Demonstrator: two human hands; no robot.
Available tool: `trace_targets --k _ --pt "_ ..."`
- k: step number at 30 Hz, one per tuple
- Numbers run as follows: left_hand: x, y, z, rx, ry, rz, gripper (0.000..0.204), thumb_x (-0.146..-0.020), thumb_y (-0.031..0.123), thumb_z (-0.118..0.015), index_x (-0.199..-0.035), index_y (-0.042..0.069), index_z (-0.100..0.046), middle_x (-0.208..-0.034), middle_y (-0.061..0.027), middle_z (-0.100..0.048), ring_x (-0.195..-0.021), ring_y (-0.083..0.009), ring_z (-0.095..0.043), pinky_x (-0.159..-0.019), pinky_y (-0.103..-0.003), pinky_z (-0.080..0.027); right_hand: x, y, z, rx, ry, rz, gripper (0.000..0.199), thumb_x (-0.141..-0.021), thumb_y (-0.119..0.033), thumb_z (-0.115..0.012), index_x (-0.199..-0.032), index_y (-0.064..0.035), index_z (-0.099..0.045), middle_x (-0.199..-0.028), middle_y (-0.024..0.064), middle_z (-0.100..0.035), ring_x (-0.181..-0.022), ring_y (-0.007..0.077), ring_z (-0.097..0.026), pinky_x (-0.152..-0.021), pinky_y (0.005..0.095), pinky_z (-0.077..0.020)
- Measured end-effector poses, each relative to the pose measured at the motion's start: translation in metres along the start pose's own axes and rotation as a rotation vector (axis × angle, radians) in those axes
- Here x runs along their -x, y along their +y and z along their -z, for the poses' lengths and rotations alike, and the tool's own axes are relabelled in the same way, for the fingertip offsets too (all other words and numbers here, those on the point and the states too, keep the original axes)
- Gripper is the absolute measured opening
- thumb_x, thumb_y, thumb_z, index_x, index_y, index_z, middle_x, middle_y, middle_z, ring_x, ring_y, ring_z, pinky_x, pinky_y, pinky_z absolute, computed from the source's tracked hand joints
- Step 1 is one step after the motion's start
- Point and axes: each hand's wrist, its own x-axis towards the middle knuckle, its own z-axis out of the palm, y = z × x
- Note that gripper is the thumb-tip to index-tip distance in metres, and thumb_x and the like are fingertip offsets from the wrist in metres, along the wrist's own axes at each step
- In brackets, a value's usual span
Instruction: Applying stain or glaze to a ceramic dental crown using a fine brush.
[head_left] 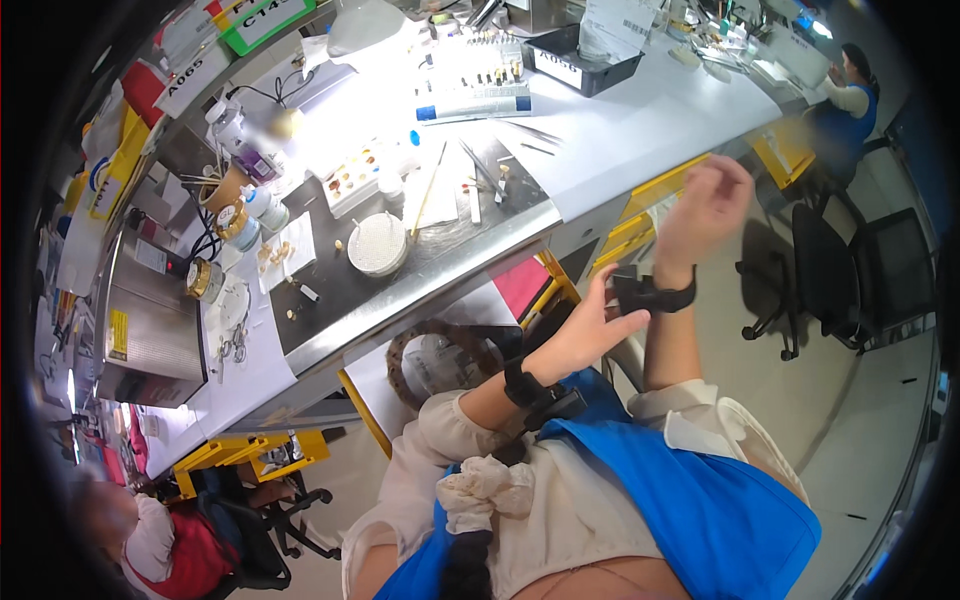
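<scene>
My left hand reaches across to my right wrist. Its thumb and fingers close around a small black box on a wrist strap there. Held up beyond the bench edge, my right hand has loosely curled, slightly blurred fingers with nothing seen in them. A similar black strap with a box sits on my left wrist. On the bench lie a round white perforated block, a thin brush, tweezers and a white palette with coloured dabs.
A bright lamp lights a rack of small pegs beside a black tray. Jars and a metal-cased machine stand at left. Co-workers sit at lower left and upper right. A black chair is at right.
</scene>
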Motion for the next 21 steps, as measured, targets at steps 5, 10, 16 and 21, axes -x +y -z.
trace_targets --k 5,10,16,21 --pt "0.014 0.012 0.014 -0.009 0.159 0.018 0.046 -0.080 0.014 -0.071 -0.116 -0.004 -0.050 -0.096 -0.0038 -0.060 -0.086 -0.0077 -0.054 -0.078 -0.025 -0.045 0.034 -0.015 -0.030 -0.068 -0.283 -0.002 0.010 -0.088 0.000 -0.046 -0.095 0.0008 -0.052 -0.077 0.0020 -0.052 -0.062 0.0072 -0.045 -0.060 0.0206 -0.0379" --pt "0.030 0.008 0.018 -0.068 0.356 -0.019 0.031 -0.079 0.014 -0.073 -0.098 -0.002 -0.055 -0.085 -0.0017 -0.061 -0.075 -0.0057 -0.056 -0.066 -0.023 -0.047 0.046 -0.008 -0.031 -0.937 -0.362 -1.137 0.009 -0.089 0.000 -0.046 -0.095 -0.0008 -0.052 -0.076 0.0016 -0.052 -0.062 0.0073 -0.046 -0.059 0.0214 -0.0387" --pt "0.049 0.020 0.023 0.026 0.317 0.071 0.023 -0.083 0.012 -0.068 -0.097 -0.002 -0.056 -0.086 -0.0029 -0.062 -0.075 -0.0069 -0.058 -0.066 -0.022 -0.048 0.073 -0.028 -0.040 -0.310 -0.510 -0.431 0.010 -0.085 0.003 -0.051 -0.092 -0.0015 -0.055 -0.070 0.0035 -0.054 -0.060 0.0109 -0.053 -0.057 0.0236 -0.0437" --pt "0.084 0.044 0.038 0.156 0.344 -0.029 0.031 -0.091 0.017 -0.057 -0.114 -0.003 -0.051 -0.104 -0.0098 -0.062 -0.094 -0.0135 -0.059 -0.081 -0.026 -0.047 0.079 -0.069 -0.046 -0.081 -0.774 -0.104 0.010 -0.079 0.002 -0.057 -0.087 -0.0029 -0.061 -0.070 0.0064 -0.058 -0.057 0.0111 -0.054 -0.055 0.0229 -0.0437"
